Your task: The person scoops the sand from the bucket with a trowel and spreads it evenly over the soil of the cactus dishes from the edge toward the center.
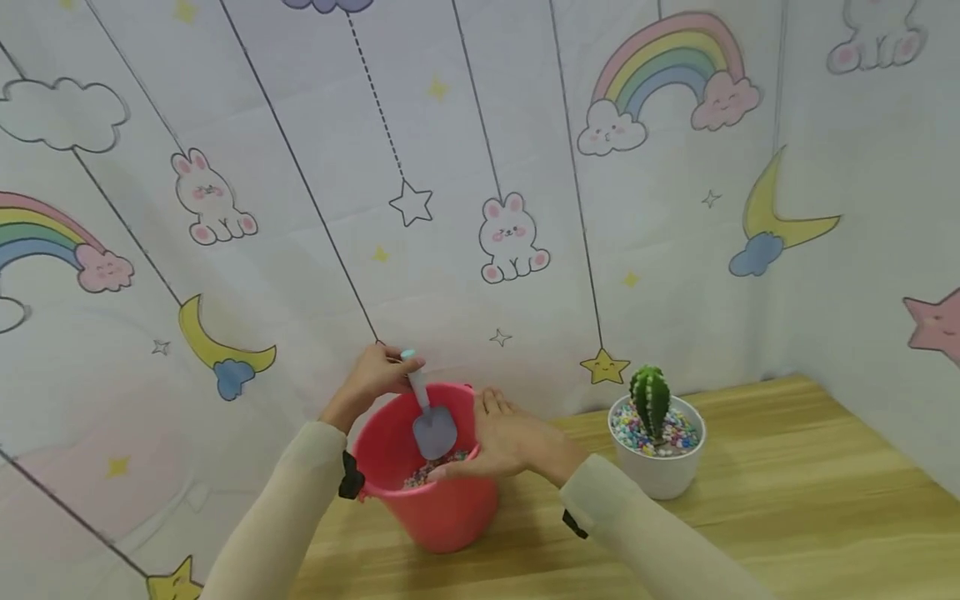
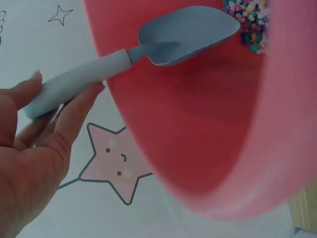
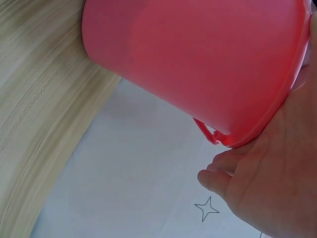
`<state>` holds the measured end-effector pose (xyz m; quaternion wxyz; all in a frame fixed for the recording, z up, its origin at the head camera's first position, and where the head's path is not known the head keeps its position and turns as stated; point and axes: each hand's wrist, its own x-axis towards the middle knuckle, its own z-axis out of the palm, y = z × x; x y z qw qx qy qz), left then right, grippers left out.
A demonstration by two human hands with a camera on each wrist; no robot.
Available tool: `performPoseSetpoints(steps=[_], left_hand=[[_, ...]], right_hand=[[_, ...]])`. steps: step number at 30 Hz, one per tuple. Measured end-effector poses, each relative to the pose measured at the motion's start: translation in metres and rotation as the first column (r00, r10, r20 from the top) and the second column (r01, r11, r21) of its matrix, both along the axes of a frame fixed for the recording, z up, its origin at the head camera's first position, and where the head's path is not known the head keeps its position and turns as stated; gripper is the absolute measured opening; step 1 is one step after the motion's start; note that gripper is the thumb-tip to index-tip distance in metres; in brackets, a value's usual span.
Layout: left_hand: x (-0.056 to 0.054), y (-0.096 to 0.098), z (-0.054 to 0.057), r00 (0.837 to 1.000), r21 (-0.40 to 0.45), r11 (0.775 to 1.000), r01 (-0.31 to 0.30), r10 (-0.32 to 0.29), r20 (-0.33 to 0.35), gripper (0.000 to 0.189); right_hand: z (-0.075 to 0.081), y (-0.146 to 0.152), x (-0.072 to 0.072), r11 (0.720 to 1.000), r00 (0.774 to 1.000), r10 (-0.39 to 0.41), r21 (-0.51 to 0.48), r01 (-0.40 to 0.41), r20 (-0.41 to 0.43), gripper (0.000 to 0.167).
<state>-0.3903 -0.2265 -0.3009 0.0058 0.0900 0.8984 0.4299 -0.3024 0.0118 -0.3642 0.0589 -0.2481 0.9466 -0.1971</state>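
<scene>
My left hand [image 1: 377, 372] holds a small trowel by its pale handle [image 2: 74, 82], thumb on one side and fingers on the other. The trowel's grey-blue scoop [image 1: 435, 432] hangs down inside a red bucket [image 1: 442, 521], and no beads show on it. At the bottom of the bucket lie small multicoloured pebbles [image 2: 252, 22]. My right hand [image 1: 513, 437] rests against the bucket's right rim, its fingers stretched along the far side and the thumb reaching over the near rim. In the right wrist view this hand [image 3: 282, 173] touches the rim close to the handle lug [image 3: 210, 134].
A white pot [image 1: 660, 475] with a green cactus [image 1: 649, 404] and colourful pebbles stands right of the bucket. Both are on a wood-grain table [image 1: 750, 500]. A white backdrop [image 1: 450, 308] printed with rabbits, rainbows and stars rises right behind the bucket.
</scene>
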Motion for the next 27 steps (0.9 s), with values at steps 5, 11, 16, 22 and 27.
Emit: performPoseSetpoints(steps=[5, 11, 16, 22, 27], left_hand=[[-0.002, 0.008, 0.002, 0.993, -0.126, 0.985, 0.116, -0.116, 0.007, 0.043], [-0.007, 0.018, 0.001, 0.975, -0.181, 0.958, 0.222, -0.224, 0.011, 0.036], [-0.009, 0.026, -0.008, 0.949, -0.334, 0.890, 0.310, -0.312, 0.052, 0.024], [-0.008, 0.035, -0.014, 0.921, -0.356, 0.849, 0.390, -0.370, 0.125, 0.020], [-0.006, 0.035, -0.012, 0.915, -0.378, 0.834, 0.402, -0.379, 0.136, 0.020]], right_hand=[[-0.003, 0.000, -0.001, 1.000, 1.000, 0.016, -0.013, -0.016, 0.005, 0.140], [-0.002, 0.001, -0.002, 0.999, 1.000, 0.011, -0.031, -0.010, 0.027, 0.138], [-0.002, 0.001, -0.002, 1.000, 1.000, 0.006, -0.030, -0.005, 0.012, 0.140], [-0.003, 0.000, -0.001, 0.999, 1.000, -0.007, -0.033, 0.007, 0.019, 0.139], [-0.002, 0.001, -0.001, 0.999, 1.000, -0.005, -0.042, 0.007, 0.029, 0.138]])
